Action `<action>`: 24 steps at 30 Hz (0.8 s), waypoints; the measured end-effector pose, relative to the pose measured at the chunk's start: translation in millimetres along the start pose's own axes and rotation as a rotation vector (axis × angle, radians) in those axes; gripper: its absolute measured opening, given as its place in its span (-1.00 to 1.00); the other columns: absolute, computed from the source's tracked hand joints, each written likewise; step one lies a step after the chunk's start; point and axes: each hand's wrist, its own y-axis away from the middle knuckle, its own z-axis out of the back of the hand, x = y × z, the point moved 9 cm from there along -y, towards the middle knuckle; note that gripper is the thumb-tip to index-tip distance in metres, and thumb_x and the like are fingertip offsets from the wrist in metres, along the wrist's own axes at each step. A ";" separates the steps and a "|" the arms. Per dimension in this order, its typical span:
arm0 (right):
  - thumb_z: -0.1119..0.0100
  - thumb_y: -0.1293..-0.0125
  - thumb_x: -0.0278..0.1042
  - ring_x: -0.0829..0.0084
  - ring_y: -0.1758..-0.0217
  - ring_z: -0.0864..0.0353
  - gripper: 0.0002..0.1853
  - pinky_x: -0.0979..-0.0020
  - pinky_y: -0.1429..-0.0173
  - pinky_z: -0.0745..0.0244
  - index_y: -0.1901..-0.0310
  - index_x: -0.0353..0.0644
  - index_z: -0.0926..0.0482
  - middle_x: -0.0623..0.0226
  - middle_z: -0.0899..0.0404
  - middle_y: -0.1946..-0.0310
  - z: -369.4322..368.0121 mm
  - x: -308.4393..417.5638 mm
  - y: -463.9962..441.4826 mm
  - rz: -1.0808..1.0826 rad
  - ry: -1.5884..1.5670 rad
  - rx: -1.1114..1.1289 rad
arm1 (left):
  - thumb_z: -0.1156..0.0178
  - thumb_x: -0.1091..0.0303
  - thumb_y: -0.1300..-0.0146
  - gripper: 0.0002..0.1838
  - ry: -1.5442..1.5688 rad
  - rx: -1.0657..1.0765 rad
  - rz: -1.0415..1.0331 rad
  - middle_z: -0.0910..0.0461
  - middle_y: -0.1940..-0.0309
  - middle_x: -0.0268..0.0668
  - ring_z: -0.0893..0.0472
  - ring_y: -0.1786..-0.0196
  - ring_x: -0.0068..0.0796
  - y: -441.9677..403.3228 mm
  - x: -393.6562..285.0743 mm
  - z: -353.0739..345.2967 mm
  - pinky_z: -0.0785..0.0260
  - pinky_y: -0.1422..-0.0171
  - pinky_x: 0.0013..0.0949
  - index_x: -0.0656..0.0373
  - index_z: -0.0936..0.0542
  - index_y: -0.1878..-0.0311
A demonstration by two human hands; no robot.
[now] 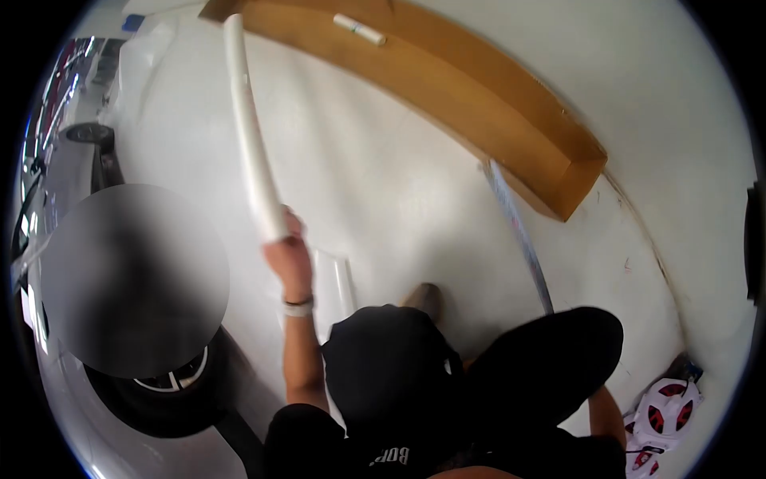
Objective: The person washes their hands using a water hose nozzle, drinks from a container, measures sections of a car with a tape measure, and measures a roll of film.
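Note:
My left hand (289, 259) is closed around the near end of a long white roll (251, 136). From my hand the roll reaches away across the floor area, its far end close to the left end of a long cardboard box (447, 104). A pale, flat piece with a raised edge (343, 279) lies on the floor just right of my left wrist. My right forearm (606, 415) shows beside my bent knee, but the right hand itself is hidden.
A short white tube (359, 29) lies inside the box. From the box's near side a long silvery-blue strip (519, 231) runs toward my knee. A silver car with a dark tyre (179, 407) stands left, partly behind a blurred patch. A white-and-red object (666, 415) sits at lower right.

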 end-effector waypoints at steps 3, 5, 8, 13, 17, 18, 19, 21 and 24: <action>-0.13 -0.34 -0.15 0.48 0.58 -0.38 -0.60 0.33 0.42 -0.27 0.53 -0.32 -0.53 0.33 -0.45 0.65 -13.5 57.4 -27.9 0.092 0.027 0.080 | 0.00 0.52 -0.35 -0.34 -0.553 0.005 0.271 -0.19 -0.31 0.31 -0.32 -0.32 0.13 139.7 81.5 -54.2 -0.14 -0.44 -0.09 0.61 0.03 -0.40; -0.14 -0.34 -0.14 0.48 0.58 -0.38 -0.60 0.33 0.41 -0.28 0.53 -0.32 -0.53 0.33 -0.46 0.65 -25.3 96.4 -43.5 0.138 0.034 0.145 | -0.03 0.55 -0.32 -0.20 -0.595 0.103 0.307 -0.13 -0.35 0.41 -0.29 -0.34 0.24 205.5 172.4 -63.1 -0.12 -0.48 -0.07 0.63 0.19 -0.47; -0.12 -0.38 -0.10 0.55 0.56 -0.38 -0.61 0.40 0.40 -0.28 0.47 -0.26 -0.59 0.42 -0.47 0.62 -52.5 151.7 -72.3 0.220 0.042 0.312 | -0.06 0.50 -0.34 -0.32 -0.566 0.262 0.233 -0.35 -0.03 0.18 -0.46 0.01 -0.03 254.4 228.5 -76.7 -0.34 -0.09 -0.13 0.55 0.05 -0.38; -0.11 -0.44 -0.01 0.61 0.52 -0.46 -0.57 0.50 0.39 -0.32 0.42 -0.20 -0.67 0.47 -0.53 0.57 -125.1 224.2 -112.1 0.325 0.021 0.531 | -0.09 0.44 -0.34 -0.20 -0.723 0.720 0.607 -0.44 -0.12 0.34 -0.49 -0.18 0.18 302.3 247.2 -100.5 -0.32 -0.31 -0.10 0.71 0.15 -0.40; -0.14 -0.41 0.01 0.61 0.52 -0.47 -0.58 0.51 0.39 -0.33 0.40 -0.18 -0.70 0.44 -0.60 0.53 -179.2 255.8 -126.9 0.322 0.009 0.566 | -0.07 0.28 -0.39 -0.52 -0.945 0.928 0.662 -0.64 0.30 0.05 -0.66 0.24 -0.09 254.4 216.9 -115.6 -0.49 0.05 -0.18 0.51 -0.33 -0.18; -0.15 -0.40 0.02 0.61 0.52 -0.48 -0.58 0.50 0.39 -0.34 0.40 -0.18 -0.71 0.43 -0.62 0.52 -191.1 261.0 -130.0 0.323 0.042 0.587 | -0.05 0.22 -0.41 -0.61 -0.927 0.831 0.629 -0.66 0.49 -0.10 -0.68 0.44 -0.26 223.7 217.2 -113.3 -0.53 0.25 -0.27 0.41 -0.47 -0.06; -0.18 -0.38 0.03 0.59 0.52 -0.50 -0.59 0.49 0.38 -0.36 0.40 -0.17 -0.71 0.43 -0.61 0.54 -197.5 270.3 -125.2 0.302 0.049 0.590 | -0.04 0.16 -0.42 -0.61 -0.846 0.573 0.461 -0.66 0.48 -0.11 -0.68 0.44 -0.28 181.4 203.3 -103.7 -0.52 0.25 -0.27 0.39 -0.53 0.04; -0.18 -0.38 0.02 0.58 0.51 -0.51 -0.59 0.48 0.38 -0.38 0.40 -0.18 -0.71 0.42 -0.61 0.55 -216.5 278.0 -129.5 0.270 0.078 0.588 | -0.02 0.05 -0.45 -0.55 -0.701 0.167 0.217 -0.66 0.45 -0.13 -0.68 0.44 -0.34 114.3 167.5 -80.0 -0.50 0.27 -0.30 0.37 -0.57 0.12; -0.20 -0.37 0.01 0.55 0.53 -0.53 -0.59 0.44 0.40 -0.40 0.40 -0.20 -0.71 0.40 -0.62 0.56 -240.8 278.2 -153.1 0.245 0.107 0.566 | -0.12 -0.17 -0.35 -0.33 -0.525 0.040 0.422 -0.62 0.50 -0.10 -0.65 0.49 -0.34 58.6 159.2 -71.3 -0.50 0.28 -0.30 0.48 -0.51 0.21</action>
